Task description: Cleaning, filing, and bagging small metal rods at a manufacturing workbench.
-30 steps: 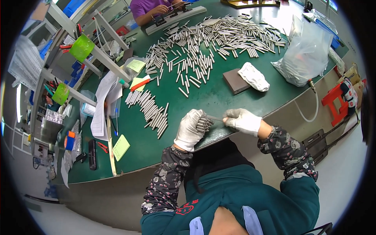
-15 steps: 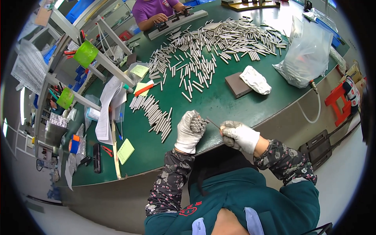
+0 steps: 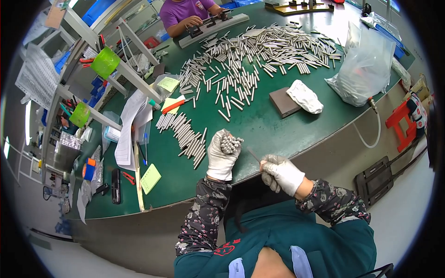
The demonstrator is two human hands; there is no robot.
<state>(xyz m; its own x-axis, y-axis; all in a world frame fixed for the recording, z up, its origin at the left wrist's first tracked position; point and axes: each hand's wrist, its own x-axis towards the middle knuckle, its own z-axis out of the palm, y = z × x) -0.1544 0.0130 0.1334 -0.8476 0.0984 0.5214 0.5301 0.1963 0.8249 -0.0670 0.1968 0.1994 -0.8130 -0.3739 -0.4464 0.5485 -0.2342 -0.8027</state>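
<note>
My left hand [image 3: 221, 160], in a white glove, is closed around a bundle of metal rods [image 3: 230, 143], their ends pointing up and to the right. My right hand [image 3: 283, 173], gloved too, pinches a thin, dark metal tool [image 3: 253, 155]. Its narrow tip points toward the bundle but stands apart from it; its exact kind is too small to tell. Left of my left hand, a loose group of metal rods [image 3: 191, 141] lies in slanting rows on the green table [image 3: 250, 123]. Beyond my hands spreads a large pile of similar rods [image 3: 278, 46].
A brown block [image 3: 280, 103] with a white cloth [image 3: 304, 96] stands right of centre. Near the right edge sits a clear bag of rods [image 3: 361, 76]. Papers, an orange-handled cutter [image 3: 174, 106] and pens lie left. Across the table, a person in purple [image 3: 185, 16] handles a rail fixture [image 3: 213, 30].
The dark tool's tip has drawn away from the bundle as my right hand moved slightly down. My left hand has tilted, showing the rod ends more. The view has shifted a little.
</note>
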